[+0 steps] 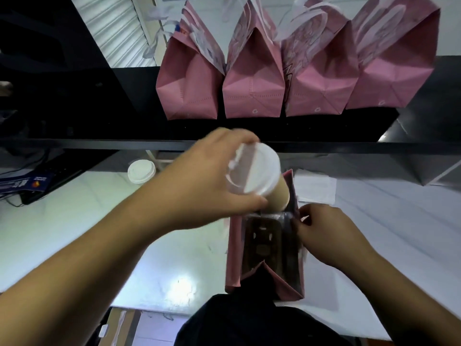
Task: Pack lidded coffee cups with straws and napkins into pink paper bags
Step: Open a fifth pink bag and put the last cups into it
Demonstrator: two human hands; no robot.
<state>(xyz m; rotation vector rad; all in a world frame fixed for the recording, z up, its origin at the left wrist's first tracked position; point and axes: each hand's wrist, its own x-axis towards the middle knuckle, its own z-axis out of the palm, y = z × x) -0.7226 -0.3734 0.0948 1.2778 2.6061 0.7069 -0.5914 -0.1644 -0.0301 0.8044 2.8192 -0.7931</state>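
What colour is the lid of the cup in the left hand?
White. The lid shows best in the head view, on the tan cup that the left hand holds.

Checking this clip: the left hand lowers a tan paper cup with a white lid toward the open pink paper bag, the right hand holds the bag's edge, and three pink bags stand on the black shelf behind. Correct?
Not quite: the head view shows four pink paper bags on the black shelf, not three. The rest holds: the left hand grips the tan paper cup with a white lid over the open pink paper bag, and the right hand holds its edge.
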